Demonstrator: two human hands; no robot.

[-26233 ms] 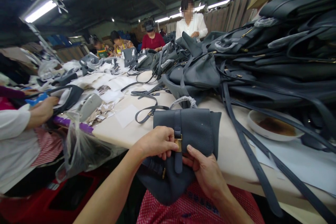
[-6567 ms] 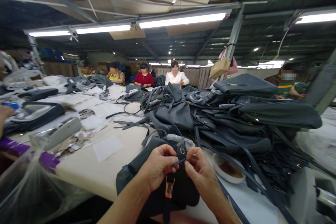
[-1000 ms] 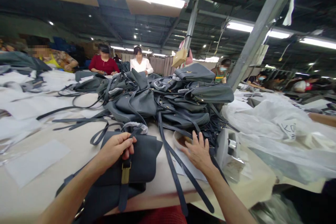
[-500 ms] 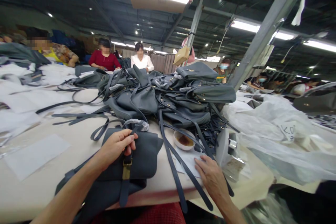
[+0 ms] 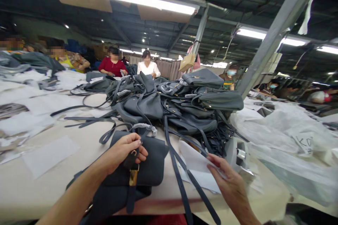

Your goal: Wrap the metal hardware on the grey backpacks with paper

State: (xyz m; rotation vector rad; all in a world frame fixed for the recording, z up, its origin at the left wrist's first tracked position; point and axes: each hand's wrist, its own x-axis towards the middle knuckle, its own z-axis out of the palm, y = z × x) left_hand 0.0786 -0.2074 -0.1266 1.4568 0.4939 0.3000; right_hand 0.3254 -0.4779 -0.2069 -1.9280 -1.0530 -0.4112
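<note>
A dark blue-grey bag (image 5: 154, 163) lies in front of me at the table's near edge. My left hand (image 5: 128, 153) is closed over its flap, pinching a dark strap (image 5: 130, 160) above the gold buckle (image 5: 133, 176). To the right, my right hand (image 5: 231, 179) grips a white paper sheet (image 5: 194, 160) between thumb and fingers, one side of it raised off the table. More white paper (image 5: 208, 181) lies beneath. The raised sheet hides most of a small bowl (image 5: 194, 142) behind it. Two long straps (image 5: 177, 172) hang down between my hands.
A heap of similar dark bags (image 5: 169, 103) fills the table ahead. A grey device (image 5: 235, 154) with a shiny metal part stands right of the bowl, beside clear plastic sheeting (image 5: 285, 130). Loose paper (image 5: 50, 154) lies left. Several co-workers (image 5: 113, 64) sit across the table.
My right hand has gone from resting on the white paper to lifting a sheet, which now covers most of the bowl. My left hand still holds the strap, turned slightly. The view has shifted.
</note>
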